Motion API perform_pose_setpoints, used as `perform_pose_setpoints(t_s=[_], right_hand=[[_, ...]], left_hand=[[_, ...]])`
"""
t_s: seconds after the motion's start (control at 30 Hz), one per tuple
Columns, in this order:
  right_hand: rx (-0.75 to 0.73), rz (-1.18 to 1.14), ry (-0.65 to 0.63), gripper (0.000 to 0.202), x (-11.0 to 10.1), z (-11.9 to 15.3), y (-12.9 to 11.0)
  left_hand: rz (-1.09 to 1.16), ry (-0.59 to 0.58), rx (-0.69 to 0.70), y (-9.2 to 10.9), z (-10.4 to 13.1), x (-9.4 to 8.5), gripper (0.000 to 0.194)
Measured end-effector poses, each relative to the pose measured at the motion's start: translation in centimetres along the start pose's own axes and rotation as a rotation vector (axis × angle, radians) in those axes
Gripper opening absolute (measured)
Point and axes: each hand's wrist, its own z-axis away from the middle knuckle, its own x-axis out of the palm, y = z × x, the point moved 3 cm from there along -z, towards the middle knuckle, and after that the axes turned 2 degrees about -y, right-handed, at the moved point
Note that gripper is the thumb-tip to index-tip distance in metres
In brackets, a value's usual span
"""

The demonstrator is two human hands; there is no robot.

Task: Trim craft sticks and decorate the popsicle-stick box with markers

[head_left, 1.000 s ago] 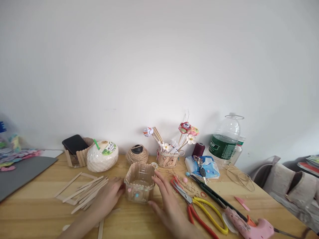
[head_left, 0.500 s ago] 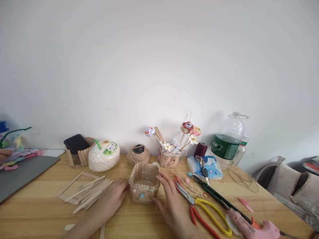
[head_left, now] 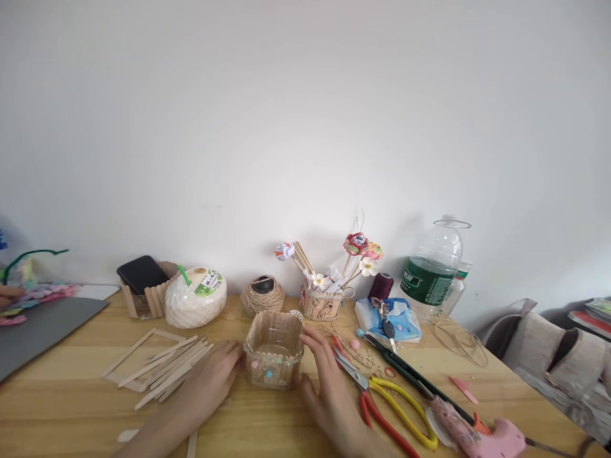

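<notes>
A small basket [head_left: 273,359] of wooden sticks around a clear plastic tub stands on the wooden table, with pink and blue pompoms on its front. To its left, my left hand [head_left: 220,372] rests on the table with fingers curled close to the basket's side; whether they touch it is unclear, and what they hold, if anything, is hidden. On the other side my right hand [head_left: 323,375] has its fingers apart, the fingertips at the basket's right edge. Loose craft sticks [head_left: 167,369] lie beside my left forearm.
Behind stand a phone [head_left: 142,275], a white coconut [head_left: 195,302], twine [head_left: 262,298], a flower holder [head_left: 321,303] and a water bottle [head_left: 432,267]. Right of my right hand lie scissors [head_left: 401,407], red-handled pliers [head_left: 382,423] and a pink glue gun [head_left: 501,439]. Another person's hand [head_left: 10,292] shows far left.
The whole view has shifted slightly, so things appear a little further left. My right thumb has drawn back from the basket's lower right corner.
</notes>
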Motion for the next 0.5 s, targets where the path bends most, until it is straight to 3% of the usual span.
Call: perform_pose_setpoints(t_s=[0.1, 0.23, 0.37, 0.5], right_hand=[[0.169, -0.276, 0.117, 0.051, -1.2, -0.7, 0.4], [0.385, -0.497, 0.324, 0.027, -4.7, -2.6, 1.7], [0.487, -0.589, 0.534, 0.027, -9.1, -5.1, 3.1], [0.506, -0.691, 0.604, 0.028, -11.5, -7.2, 3.6]], left_hand=[[-0.024, -0.014, -0.007, 0.0, 0.0, 0.0, 0.030], [-0.058, -0.017, 0.008, 0.3, 0.0, -0.2, 0.030], [-0.080, -0.032, 0.007, 0.2, -0.1, -0.1, 0.034], [-0.056, -0.017, 0.021, -0.1, -0.2, 0.1, 0.036]])
